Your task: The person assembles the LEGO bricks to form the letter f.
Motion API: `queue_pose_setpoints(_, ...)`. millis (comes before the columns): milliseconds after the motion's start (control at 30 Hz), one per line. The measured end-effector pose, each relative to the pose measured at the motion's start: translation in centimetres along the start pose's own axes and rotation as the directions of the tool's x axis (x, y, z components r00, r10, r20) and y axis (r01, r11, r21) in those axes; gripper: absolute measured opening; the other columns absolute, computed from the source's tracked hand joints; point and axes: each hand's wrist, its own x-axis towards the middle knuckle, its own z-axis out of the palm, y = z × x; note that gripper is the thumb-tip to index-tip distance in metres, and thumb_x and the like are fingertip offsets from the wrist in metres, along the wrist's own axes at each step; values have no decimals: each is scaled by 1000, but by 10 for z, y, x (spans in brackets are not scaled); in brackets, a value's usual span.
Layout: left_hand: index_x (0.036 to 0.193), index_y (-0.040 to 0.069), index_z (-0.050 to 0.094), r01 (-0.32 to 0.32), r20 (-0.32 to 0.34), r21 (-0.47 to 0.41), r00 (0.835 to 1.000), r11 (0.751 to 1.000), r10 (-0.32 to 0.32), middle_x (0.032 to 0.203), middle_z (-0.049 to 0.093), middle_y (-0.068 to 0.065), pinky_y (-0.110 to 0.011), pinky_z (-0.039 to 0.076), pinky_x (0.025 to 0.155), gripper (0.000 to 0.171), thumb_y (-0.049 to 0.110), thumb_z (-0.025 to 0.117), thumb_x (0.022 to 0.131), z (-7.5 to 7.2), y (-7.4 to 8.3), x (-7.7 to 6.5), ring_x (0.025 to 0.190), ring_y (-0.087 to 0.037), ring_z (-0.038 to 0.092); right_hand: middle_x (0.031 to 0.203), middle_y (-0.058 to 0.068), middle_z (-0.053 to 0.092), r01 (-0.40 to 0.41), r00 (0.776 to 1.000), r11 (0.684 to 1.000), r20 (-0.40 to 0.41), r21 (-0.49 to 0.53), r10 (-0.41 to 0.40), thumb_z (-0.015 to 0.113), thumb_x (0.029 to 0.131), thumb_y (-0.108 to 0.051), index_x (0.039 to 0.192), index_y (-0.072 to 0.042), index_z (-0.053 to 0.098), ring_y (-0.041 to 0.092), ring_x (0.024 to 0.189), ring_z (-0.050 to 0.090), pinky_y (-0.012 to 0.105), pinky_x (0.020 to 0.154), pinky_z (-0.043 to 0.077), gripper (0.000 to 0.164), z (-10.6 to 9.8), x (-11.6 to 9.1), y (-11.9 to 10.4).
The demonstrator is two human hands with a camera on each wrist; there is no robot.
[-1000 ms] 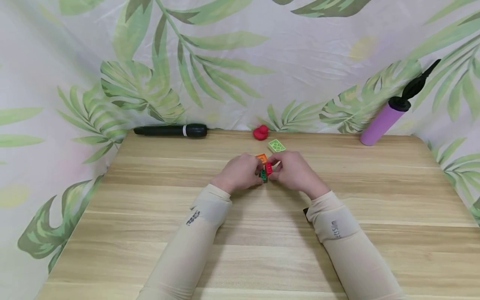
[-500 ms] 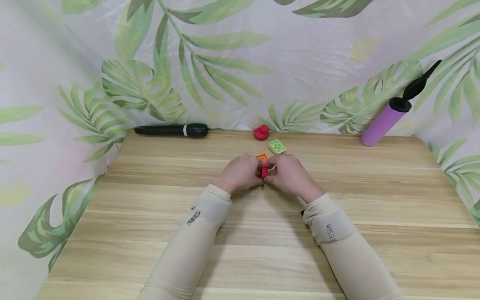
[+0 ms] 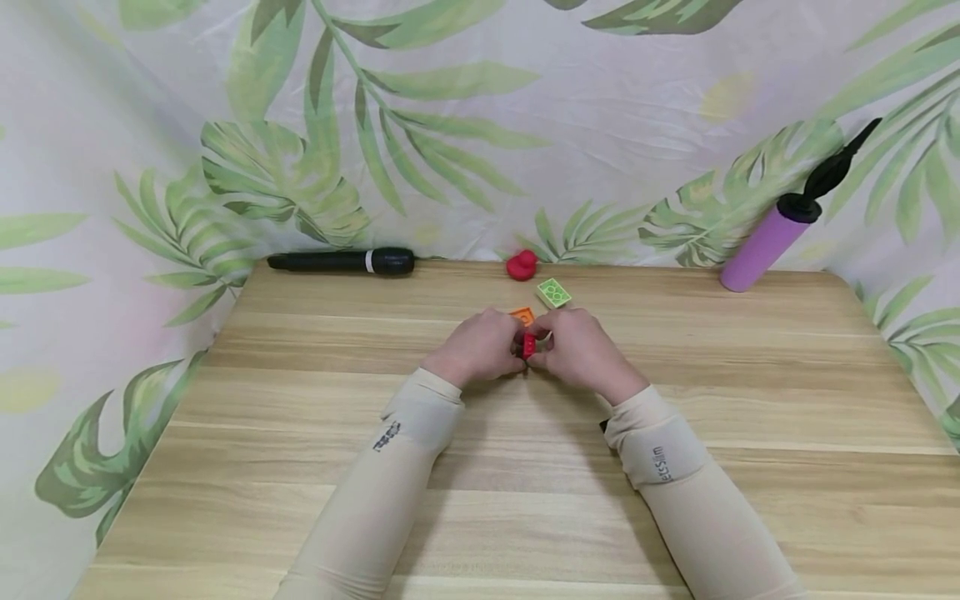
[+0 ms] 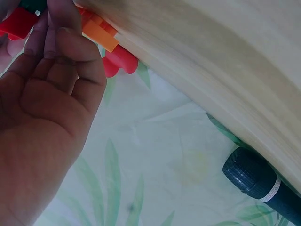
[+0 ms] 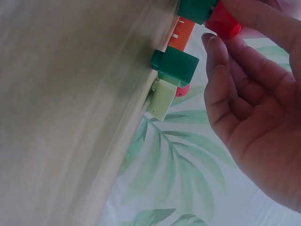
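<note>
In the head view my left hand (image 3: 483,343) and right hand (image 3: 581,346) meet over the middle of the table. The right fingers pinch a small red toy brick (image 3: 529,345), its studs showing. Left fingers hold a dark green brick (image 5: 195,10), which the head view mostly hides. Red and green sit end to end against each other in the right wrist view, a thin gap with studs showing between them. Just beyond the fingertips lies an orange brick (image 3: 522,316). Near the right hand is a light green brick (image 3: 553,292) with its hollow underside up.
Another dark green brick (image 5: 178,66) stands by the light green one, hidden in the head view. A red rubber duck (image 3: 522,265) sits at the back edge. A black microphone (image 3: 341,262) lies back left; a purple hand pump (image 3: 770,242) leans back right against the leaf-print cloth.
The right hand has come left and slightly nearer, bringing the red brick against the green one and covering it from above. The left hand has stayed nearly still.
</note>
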Motion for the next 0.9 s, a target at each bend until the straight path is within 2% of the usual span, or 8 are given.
queue_pose_setpoints(267, 98, 13, 71, 7, 7, 6, 1000, 1000, -7, 77, 64, 1, -33, 47, 71, 14, 19, 82, 91, 0, 1, -1, 73, -17, 55, 99, 7, 80, 7, 1000, 999, -8, -39, -7, 88, 84, -13, 110, -7, 81, 19, 86, 73, 42, 82, 59, 28, 2, -1, -1)
queue_pose_setpoints(367, 99, 12, 71, 12, 13, 3, 1000, 1000, -12, 78, 64, 1, -33, 47, 71, 14, 19, 82, 92, 0, 1, -1, 73, -17, 55, 104, 7, 81, -12, 1000, 998, -13, -68, 11, 88, 85, -16, 114, -8, 81, 24, 94, 75, 46, 85, 59, 31, 3, -1, -2)
queue_pose_setpoints(533, 99, 13, 71, 16, 16, 12, 1000, 1000, -16, 77, 63, 1, -33, 47, 70, 16, 21, 82, 92, 0, 2, 0, 73, -17, 56, 109, 6, 81, -39, 999, 991, -24, -129, 36, 89, 85, -23, 118, -12, 81, 29, 99, 75, 51, 80, 59, 35, 4, -2, -3)
queue_pose_setpoints(700, 94, 13, 69, 7, 20, 11, 1000, 1000, -7, 76, 60, 1, -32, 46, 68, 17, 22, 83, 92, -1, 2, -1, 71, -17, 55, 108, 5, 80, -44, 999, 992, -14, -117, 43, 89, 85, -24, 116, -13, 81, 28, 98, 74, 50, 80, 59, 34, 3, -1, -1)
queue_pose_setpoints(900, 100, 12, 70, 5, 28, 3, 1000, 1000, -6, 83, 65, -1, -33, 48, 71, 18, 21, 83, 92, 0, 2, 0, 75, -17, 57, 106, 5, 80, -13, 1000, 993, 2, -118, 13, 88, 86, -23, 113, -12, 80, 27, 99, 73, 49, 84, 59, 31, 2, -1, 2)
